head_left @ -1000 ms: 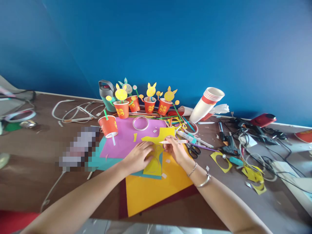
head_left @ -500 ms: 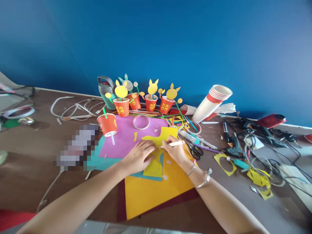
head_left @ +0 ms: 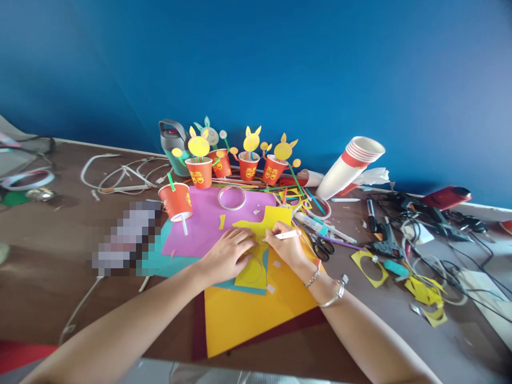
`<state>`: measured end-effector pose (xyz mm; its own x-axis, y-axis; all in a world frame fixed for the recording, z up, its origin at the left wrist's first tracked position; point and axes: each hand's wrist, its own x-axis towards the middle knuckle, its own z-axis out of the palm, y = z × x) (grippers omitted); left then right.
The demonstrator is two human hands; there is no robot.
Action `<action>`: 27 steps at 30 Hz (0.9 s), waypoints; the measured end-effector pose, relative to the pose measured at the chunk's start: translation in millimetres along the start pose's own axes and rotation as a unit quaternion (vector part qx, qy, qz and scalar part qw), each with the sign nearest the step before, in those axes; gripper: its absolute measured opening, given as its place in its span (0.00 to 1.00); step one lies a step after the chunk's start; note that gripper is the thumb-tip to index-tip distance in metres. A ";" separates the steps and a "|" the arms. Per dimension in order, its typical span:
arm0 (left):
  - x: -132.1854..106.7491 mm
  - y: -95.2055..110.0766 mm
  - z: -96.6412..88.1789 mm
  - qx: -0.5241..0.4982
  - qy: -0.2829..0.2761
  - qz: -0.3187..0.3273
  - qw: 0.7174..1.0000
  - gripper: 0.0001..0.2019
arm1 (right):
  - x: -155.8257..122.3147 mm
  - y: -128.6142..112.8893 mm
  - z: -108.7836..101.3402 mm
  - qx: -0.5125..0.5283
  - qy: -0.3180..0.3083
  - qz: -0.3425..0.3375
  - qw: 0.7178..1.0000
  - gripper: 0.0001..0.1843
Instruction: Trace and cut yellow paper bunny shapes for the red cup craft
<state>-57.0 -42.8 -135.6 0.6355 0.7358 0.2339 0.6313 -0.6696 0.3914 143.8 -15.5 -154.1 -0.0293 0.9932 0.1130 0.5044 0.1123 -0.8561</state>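
Your left hand [head_left: 229, 253] lies palm down, its fingers slightly apart, on the left side of a cut yellow paper sheet [head_left: 277, 214]. Your right hand [head_left: 285, 244] pinches a white pen [head_left: 288, 234] between thumb and fingers over the sheet's right edge; whether the tip touches the paper, you cannot tell from here. A faint circle is drawn near the sheet's bottom edge, between your wrists.

The yellow sheet lies across the middle of the brown table [head_left: 72, 277], overlapping purple paper [head_left: 200, 226], teal paper [head_left: 156, 250] and an orange-yellow sheet [head_left: 256, 325] that reaches toward the table's near edge. A roll of tape [head_left: 220, 200] rests on the purple paper. Black-handled scissors [head_left: 322, 247] lie just right of your right hand. Toward the table's far edge, yellow rabbit figures [head_left: 199, 146] stand in red paper cups [head_left: 200, 173], and a stack of white-and-red cups [head_left: 340, 173] leans to their right.
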 end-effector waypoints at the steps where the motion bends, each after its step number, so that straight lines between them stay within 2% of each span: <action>1: 0.1 0.1 0.1 0.000 0.001 0.000 1.000 0.13 | 0.1 -0.4 -0.2 -0.003 -0.002 0.000 1.000 0.18; 27: 0.0 -0.3 0.8 0.009 0.007 0.007 1.000 0.13 | -2.8 -3.9 -3.8 -0.027 -0.003 -0.030 0.999 0.18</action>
<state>-56.9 -42.6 -136.4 0.6382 0.7279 0.2506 0.6305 -0.6810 0.3725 145.2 -18.8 -149.1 -0.0668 0.9848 0.1604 0.5479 0.1706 -0.8190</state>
